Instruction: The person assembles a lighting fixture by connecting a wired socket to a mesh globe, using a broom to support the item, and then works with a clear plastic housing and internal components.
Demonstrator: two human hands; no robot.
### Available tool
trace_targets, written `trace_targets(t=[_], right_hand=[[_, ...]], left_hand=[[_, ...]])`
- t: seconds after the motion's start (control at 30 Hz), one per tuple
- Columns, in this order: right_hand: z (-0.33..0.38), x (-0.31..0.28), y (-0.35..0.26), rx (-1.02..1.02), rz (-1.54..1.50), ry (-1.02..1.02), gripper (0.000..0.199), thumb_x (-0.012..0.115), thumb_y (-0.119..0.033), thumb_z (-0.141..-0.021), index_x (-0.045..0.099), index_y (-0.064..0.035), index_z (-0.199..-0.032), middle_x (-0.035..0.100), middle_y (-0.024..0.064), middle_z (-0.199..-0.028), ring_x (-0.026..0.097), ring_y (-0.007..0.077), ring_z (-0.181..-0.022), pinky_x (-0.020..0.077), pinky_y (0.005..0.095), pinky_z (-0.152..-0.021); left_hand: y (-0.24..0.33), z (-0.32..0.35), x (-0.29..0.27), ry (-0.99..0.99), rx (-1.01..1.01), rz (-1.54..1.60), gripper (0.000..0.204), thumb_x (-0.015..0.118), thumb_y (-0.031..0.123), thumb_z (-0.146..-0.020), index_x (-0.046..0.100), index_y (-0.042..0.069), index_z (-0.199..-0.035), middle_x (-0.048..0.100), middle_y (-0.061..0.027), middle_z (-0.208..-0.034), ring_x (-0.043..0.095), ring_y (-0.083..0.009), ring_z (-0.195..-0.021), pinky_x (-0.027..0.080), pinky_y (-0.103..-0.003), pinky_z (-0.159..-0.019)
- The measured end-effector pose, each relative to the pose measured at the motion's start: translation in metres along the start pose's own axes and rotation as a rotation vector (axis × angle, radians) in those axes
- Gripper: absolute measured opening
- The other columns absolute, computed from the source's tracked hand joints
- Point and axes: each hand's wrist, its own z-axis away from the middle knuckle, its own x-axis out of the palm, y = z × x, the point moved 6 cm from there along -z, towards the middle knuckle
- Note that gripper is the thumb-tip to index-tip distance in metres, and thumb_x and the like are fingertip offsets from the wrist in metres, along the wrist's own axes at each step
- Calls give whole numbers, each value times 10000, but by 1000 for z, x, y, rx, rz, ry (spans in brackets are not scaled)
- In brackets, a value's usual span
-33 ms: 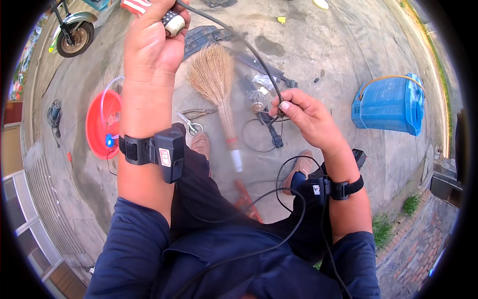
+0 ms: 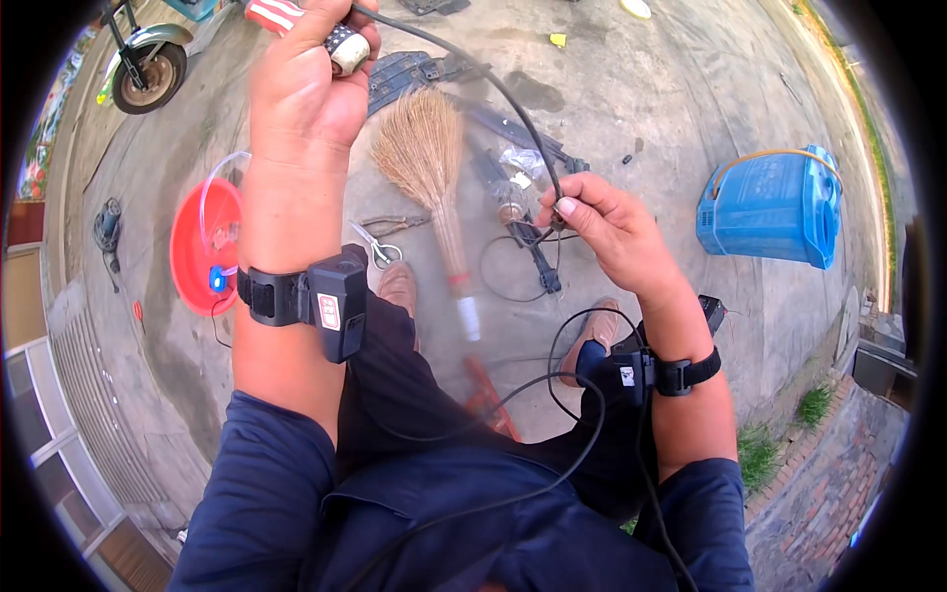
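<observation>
Nearest, a thin black cord (image 2: 493, 504) loops across the person's dark-clothed lap, and each wrist carries a strapped black device, one on the left (image 2: 340, 308) and one on the right (image 2: 631, 373). Just beyond the lap, the right hand (image 2: 614, 229) is closed, pinching a thicker black cable (image 2: 483, 69) between thumb and fingers above the ground. From that pinch the cable arcs up and away toward the left hand (image 2: 311, 74), which is wrapped around a handle (image 2: 347, 49) with red and white stripes, a starred dark band and a pale end; whether its fingers also hold the cable cannot be told, since the picture's edge cuts that part off. The step in hand seems to be steadying the cable at one point while the handle is gripped near its other visible end; a next move would likely call for a firm pinch and control of the bend. On the ground between and past the feet lie scissors (image 2: 383, 252) and a straw broom (image 2: 419, 148). To the left sits a red basin (image 2: 187, 257), to the right a blue container (image 2: 760, 202), and farthest off, upper left, stands a wheel (image 2: 148, 81).
</observation>
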Motion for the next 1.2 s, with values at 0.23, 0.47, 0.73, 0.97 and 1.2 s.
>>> trace_targets(t=[0.23, 0.47, 0.73, 0.97, 1.2], right_hand=[[-4, -23, -26, -54, -324, 195, 203, 591, -139, -1024, 656, -17, -1172, 703, 42, -1028, 668, 158, -948, 534, 322, -879], [-4, -18, -34, -42, -363, 128, 246, 614, -171, -1015, 653, -12, -1199, 708, 56, -1016, 672, 155, -938, 545, 320, -852], [2, -8, -35, 20, -306, 111, 228, 588, -204, -1020, 654, -17, -1134, 694, 68, -1025, 675, 185, -942, 539, 350, -871], [3, 2, -12, -6, 46, -13, 170, 604, -133, -1006, 687, -14, -1095, 707, 24, -1002, 630, 102, -946, 507, 285, -853], [1, 11, -8, -91, 493, 27, 124, 615, -66, -978, 690, -3, -1054, 702, 56, -978, 627, 124, -921, 506, 294, -851]], left_hand=[[-54, 55, 46, -121, -158, -160, 160, 698, 60, -929, 577, 64, -1033, 695, -145, -1109, 687, -239, -1029, 550, -325, -783], [-94, 99, 88, -498, -259, -233, 281, 776, 52, -849, 567, 63, -1036, 692, -109, -1040, 680, -193, -972, 531, -332, -859], [-78, 95, 93, -454, -124, -420, 291, 764, 25, -835, 567, 64, -1046, 697, -84, -962, 677, -162, -887, 532, -300, -772], [-25, 68, 96, -398, 76, -152, 274, 726, -9, -863, 545, 63, -1056, 705, -132, -1019, 689, -195, -868, 535, -295, -729], [6, 35, 66, -157, 233, -120, 181, 660, -38, -888, 524, 50, -968, 620, -79, -855, 615, -162, -732, 531, -271, -649]])
